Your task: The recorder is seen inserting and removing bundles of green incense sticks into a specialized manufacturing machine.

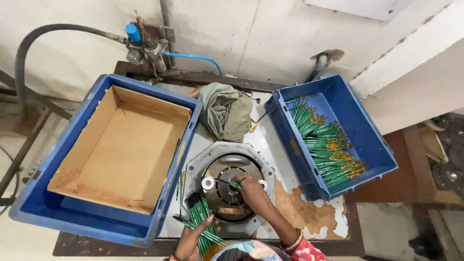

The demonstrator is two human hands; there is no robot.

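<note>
Head view: looks straight down on a worn, paint-chipped metal tabletop (309, 212) set against a pale wall.
Left hand: the left hand (191, 241), at the near tabletop edge, is closed around a bundle of thin green sticks with dark tips (202, 222); the bundle fans up toward the machine.
Right hand: the right hand (251, 187) reaches over the round grey metal machine plate (229, 191) and pinches a single green stick (231, 182) between its fingertips, the stick lying across the dark centre of the plate.
Machine plate: sits in the middle of the tabletop, between the two crates; a small white roller (208, 183) stands at its left rim.
Left container: a large blue plastic crate (43, 193) holds an open brown cardboard box (123, 145) that shows only its bare floor; the crate overhangs the tabletop on the left and near sides.
Right container: a smaller blue plastic crate (372, 145) holds a loose heap of green sticks with golden ends (328, 145), piled along its middle, with the crate's far-right floor bare; its right corner juts past the tabletop edge.
Behind the plate: a crumpled green-grey cloth (226, 111) lies between the crates, near the back edge.
Open room: a narrow strip of tabletop runs between each crate and the plate; the widest bare patch is at the near right, under the right forearm.
</note>
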